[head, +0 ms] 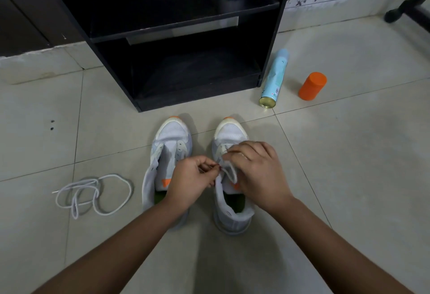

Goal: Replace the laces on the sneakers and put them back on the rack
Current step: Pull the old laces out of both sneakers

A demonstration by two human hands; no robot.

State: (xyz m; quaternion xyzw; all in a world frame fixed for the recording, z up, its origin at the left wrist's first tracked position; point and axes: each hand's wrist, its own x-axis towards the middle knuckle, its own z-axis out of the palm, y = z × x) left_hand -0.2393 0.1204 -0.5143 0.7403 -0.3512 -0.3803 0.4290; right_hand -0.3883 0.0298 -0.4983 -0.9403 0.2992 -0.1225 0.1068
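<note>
Rack: black wooden shoe rack, just beyond toes.
Shoes: grey-white mesh right sneaker on tile, unlaced left sneaker beside.
Hands: left hand pinches R eyelet flap; right hand curled on its lacing.
Lace: white cord lace, floor left.
Tip: I'd work one eyelet at a time.

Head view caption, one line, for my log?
Left hand pinches the lace on the right sneaker, right hand gripping its upper; left sneaker laceless, loose lace on floor.
</note>
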